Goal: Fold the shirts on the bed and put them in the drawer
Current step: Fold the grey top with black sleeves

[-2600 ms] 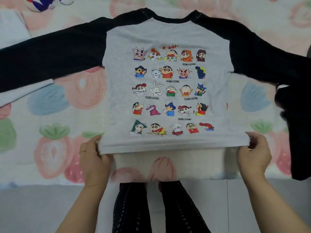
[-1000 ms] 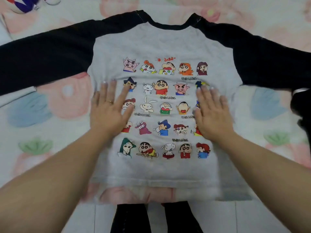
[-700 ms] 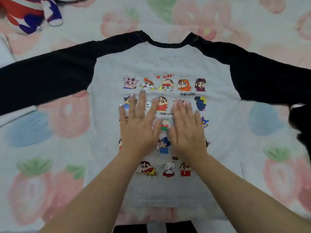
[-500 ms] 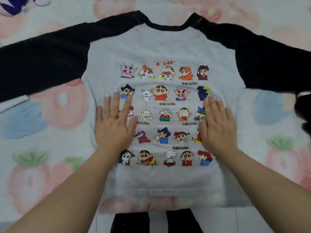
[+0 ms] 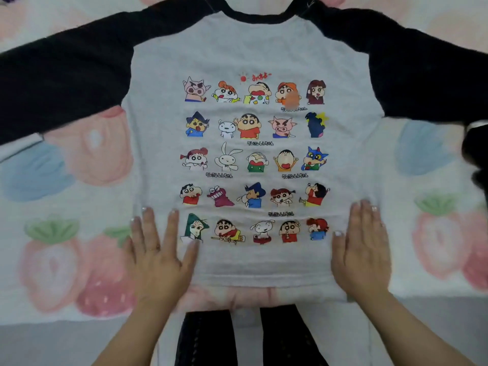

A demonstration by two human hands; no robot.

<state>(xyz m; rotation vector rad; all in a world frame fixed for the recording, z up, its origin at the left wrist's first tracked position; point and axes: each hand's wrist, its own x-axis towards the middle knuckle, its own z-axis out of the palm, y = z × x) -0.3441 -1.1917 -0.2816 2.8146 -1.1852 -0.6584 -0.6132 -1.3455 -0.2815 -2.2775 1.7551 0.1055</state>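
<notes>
- The shirt [image 5: 250,48] lies flat and front up on the bed. Its grey body carries rows of cartoon figures, its black neckband [image 5: 261,18] points away from you and its hem [image 5: 264,282] lies nearest you.
- Your left hand [image 5: 158,254] presses flat on the lower left part of the grey body, fingers straight and fanned apart, with a ring [image 5: 155,247] on one finger.
- Your right hand [image 5: 361,254] presses flat at the lower right side seam, fingers straight and close together. Neither hand pinches any cloth.
- The black sleeve on your left [image 5: 66,83] and the black sleeve on your right [image 5: 422,75] stretch out sideways. Both run past the frame, so their ends are hard to place.
- The bed cover [image 5: 66,260] is pale and soft-looking, printed with pink strawberries and blue shapes. Bare cover shows on both sides of the body, below the sleeves.
- The hem stops just short of the near edge of the bed, and a narrow strip of cover shows below it.
- Past that edge you see grey floor [image 5: 39,344] and your legs in dark trousers [image 5: 206,339], close against the bed.
- At the right border a dark heap of cloth [image 5: 475,159] sits beside the sleeve end. It is cut off, and you cannot tell what it is.
</notes>
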